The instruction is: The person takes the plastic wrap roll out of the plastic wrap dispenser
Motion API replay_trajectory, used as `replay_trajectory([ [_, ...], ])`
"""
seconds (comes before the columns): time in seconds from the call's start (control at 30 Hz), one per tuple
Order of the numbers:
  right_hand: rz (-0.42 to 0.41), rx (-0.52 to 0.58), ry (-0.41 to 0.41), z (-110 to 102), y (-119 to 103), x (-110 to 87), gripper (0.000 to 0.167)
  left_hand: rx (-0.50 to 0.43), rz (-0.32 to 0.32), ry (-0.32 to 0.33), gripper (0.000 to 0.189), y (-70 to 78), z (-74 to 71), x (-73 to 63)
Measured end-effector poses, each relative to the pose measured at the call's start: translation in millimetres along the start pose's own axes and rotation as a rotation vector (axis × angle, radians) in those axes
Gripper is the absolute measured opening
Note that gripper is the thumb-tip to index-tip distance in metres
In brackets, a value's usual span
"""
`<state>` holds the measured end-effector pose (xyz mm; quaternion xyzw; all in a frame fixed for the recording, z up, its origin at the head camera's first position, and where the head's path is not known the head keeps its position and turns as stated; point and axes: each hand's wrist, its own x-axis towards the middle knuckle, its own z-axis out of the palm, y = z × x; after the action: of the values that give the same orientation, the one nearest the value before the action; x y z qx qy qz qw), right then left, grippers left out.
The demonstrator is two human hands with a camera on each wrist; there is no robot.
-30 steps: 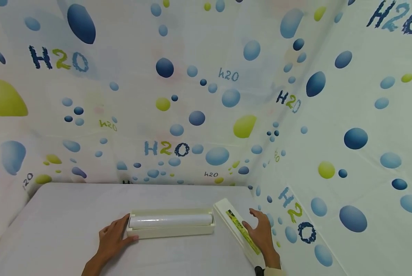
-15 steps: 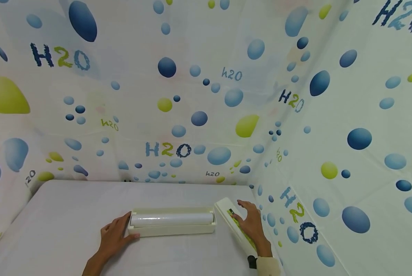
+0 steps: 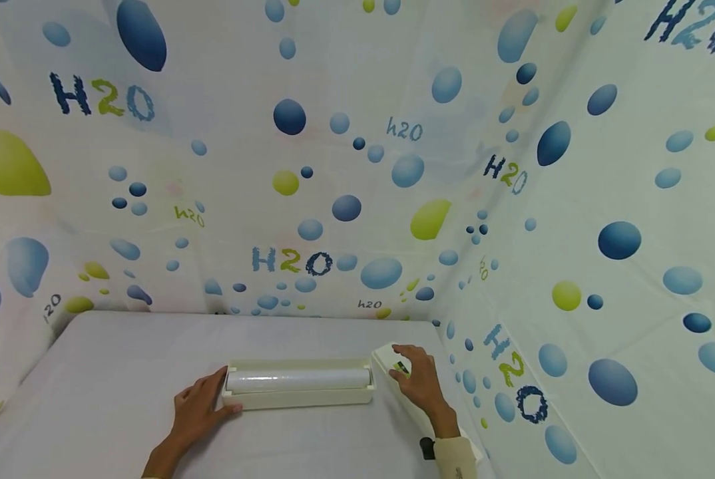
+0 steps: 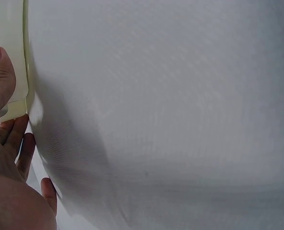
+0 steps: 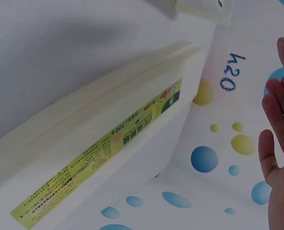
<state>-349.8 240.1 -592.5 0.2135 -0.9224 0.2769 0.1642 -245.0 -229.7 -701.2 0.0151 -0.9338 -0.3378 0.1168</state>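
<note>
A cream plastic dispenser box [image 3: 300, 400] lies on the white-covered table in the head view. Inside it is a shiny roll of cling film [image 3: 297, 380]. My left hand [image 3: 196, 411] grips the box's left end, thumb on the front and fingers behind; the left wrist view also shows this hand [image 4: 10, 163] against the box end [image 4: 10, 24]. Right of the box, the long cream lid [image 3: 384, 358] lies at a slant with a yellow-green label [image 5: 108, 148]. Over the lid is my right hand [image 3: 422, 384], fingers spread and slightly bent, holding nothing.
White cloth [image 3: 130, 359] covers the table. Fabric walls [image 3: 226, 166] printed with blue and green drops rise at the back and right. A small black object [image 3: 427, 448] is at my right wrist.
My right hand has moved left and slightly away from me over the lid, covering more of its label. The left hand stays at the box's left end.
</note>
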Motion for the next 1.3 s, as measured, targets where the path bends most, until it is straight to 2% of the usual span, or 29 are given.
replay_trajectory([
  [0.13, -0.003, -0.003, -0.015, 3.8, -3.9, 3.2, 0.051, 0.002, -0.009, -0.004, 0.098, 0.2, 0.0, -0.3],
  [0.4, 0.003, 0.024, -0.032, 5.7, -7.7, 7.7, 0.051, -0.004, -0.038, -0.053, 0.098, 3.4, -2.2, 1.4],
  [0.7, -0.014, 0.019, -0.068, 8.9, -14.0, 11.7, 0.048, -0.002, -0.012, -0.028, 0.095, 4.0, -3.2, -0.3],
  [1.07, -0.011, -0.002, -0.179, 27.7, -15.6, 14.9, 0.043, -0.005, -0.022, -0.040, 0.096, 2.0, -2.5, 0.2],
  [1.3, -0.079, 0.005, -0.225, 35.0, -22.8, 16.4, 0.041, -0.010, -0.017, -0.035, 0.095, -0.2, -1.8, 0.1],
])
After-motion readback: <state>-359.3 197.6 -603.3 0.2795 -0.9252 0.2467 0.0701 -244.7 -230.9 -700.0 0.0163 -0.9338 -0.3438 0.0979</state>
